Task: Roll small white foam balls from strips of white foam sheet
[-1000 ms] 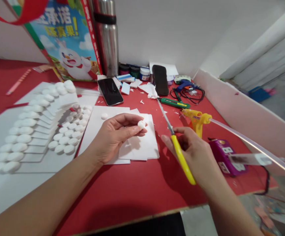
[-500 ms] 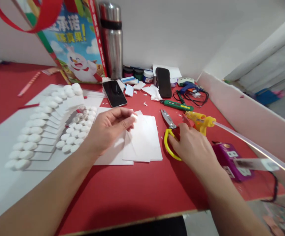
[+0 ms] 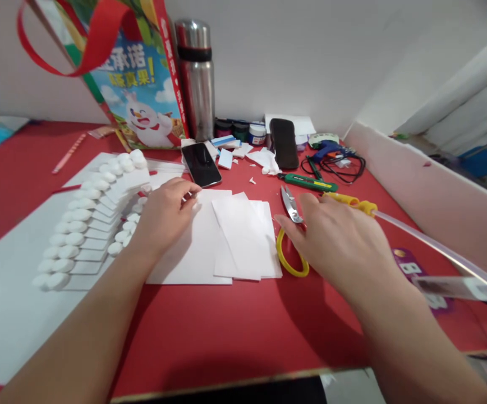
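My left hand [image 3: 163,216] is over the left part of the white sheets [image 3: 203,247], its fingers curled toward the thumb. What they hold, if anything, is hidden. Beside its wrist lie small white discs [image 3: 119,241], partly covered by the hand. Further left, a curved, stepped row of white cards [image 3: 94,255] has white discs along its outer edge. My right hand [image 3: 340,235] hovers over the scissors [image 3: 292,252], thumb stretched away from the fingers. It hides part of their handles and of the yellow glue gun [image 3: 344,199]. Several loose white cards [image 3: 243,241] lie between my hands.
At the back stand a printed bag [image 3: 142,84], a steel flask [image 3: 197,84] and paint jars [image 3: 257,133]. Two phones [image 3: 201,164], a green utility knife [image 3: 308,182] and paper scraps lie before them. A clear glue stick [image 3: 437,247] and a purple box [image 3: 412,264] are at right.
My left hand has moved left, from the loose cards toward the discs; the white piece in its pinch no longer shows. My right thumb has come away from the scissors' yellow handle. The view has shifted slightly.
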`<state>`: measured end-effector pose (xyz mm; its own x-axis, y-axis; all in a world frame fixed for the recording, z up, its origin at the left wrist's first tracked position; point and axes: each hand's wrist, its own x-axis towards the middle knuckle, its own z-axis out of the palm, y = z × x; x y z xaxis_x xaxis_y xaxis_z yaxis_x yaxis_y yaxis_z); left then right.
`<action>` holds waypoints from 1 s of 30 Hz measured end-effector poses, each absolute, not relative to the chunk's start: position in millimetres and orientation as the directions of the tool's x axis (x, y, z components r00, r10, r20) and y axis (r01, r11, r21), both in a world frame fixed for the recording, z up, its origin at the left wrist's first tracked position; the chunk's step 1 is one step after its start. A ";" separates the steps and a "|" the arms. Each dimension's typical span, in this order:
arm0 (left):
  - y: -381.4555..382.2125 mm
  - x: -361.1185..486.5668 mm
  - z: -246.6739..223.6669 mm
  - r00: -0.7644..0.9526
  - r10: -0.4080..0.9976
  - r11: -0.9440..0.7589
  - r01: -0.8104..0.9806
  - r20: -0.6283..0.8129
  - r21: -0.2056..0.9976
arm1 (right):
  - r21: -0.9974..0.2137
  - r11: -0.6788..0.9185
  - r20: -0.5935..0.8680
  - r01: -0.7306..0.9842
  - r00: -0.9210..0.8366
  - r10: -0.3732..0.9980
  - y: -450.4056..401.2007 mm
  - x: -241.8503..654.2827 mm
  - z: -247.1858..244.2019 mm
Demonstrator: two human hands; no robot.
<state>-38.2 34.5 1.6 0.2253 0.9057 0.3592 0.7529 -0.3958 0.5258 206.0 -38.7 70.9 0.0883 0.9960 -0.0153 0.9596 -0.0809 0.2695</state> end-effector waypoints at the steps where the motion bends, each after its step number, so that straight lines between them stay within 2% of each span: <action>1: 35.1 -37.9 0.8 0.242 0.899 -0.412 0.750 0.365 0.518 | 0.252 -0.071 0.004 0.965 0.073 0.997 -37.2 202.7 73.6; 6: 41.9 -36.5 -6.9 0.364 0.832 -0.534 0.732 0.419 0.423 | 0.144 0.012 0.024 0.990 -0.015 1.000 -23.9 184.5 72.1; 10: 45.7 -33.3 -14.3 0.390 0.831 -0.531 0.769 0.396 0.356 | 0.019 0.112 0.048 0.993 -0.113 0.992 -16.9 174.3 54.7; 16: 43.1 -28.7 -16.8 0.321 0.875 -0.462 0.780 0.364 0.422 | -0.171 0.275 -0.037 0.946 -0.285 0.958 -21.4 168.3 31.8; 20: 37.9 -25.4 -12.6 0.300 0.886 -0.442 0.774 0.353 0.453 | -0.212 0.264 -0.088 0.941 -0.287 0.954 -20.0 168.9 23.8; 23: 32.2 -20.9 -10.4 0.300 0.864 -0.475 0.752 0.403 0.458 | -0.269 0.235 -0.088 0.934 -0.267 0.960 -15.5 172.4 19.6; 28: 22.8 -10.8 -13.4 0.309 0.830 -0.542 0.642 0.464 0.543 | -0.481 0.185 -0.060 0.857 -0.243 0.968 -8.0 185.2 19.7; 30: 20.3 -7.0 -14.7 0.298 0.842 -0.533 0.583 0.450 0.613 | -0.616 0.139 -0.062 0.775 -0.224 0.973 -5.5 192.6 23.3</action>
<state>-7.0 20.3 -14.7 0.2976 0.8422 0.4496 0.5832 -0.5332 0.6128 192.6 -5.5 23.3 -0.2238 0.9727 -0.0615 0.7753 0.1394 -0.6160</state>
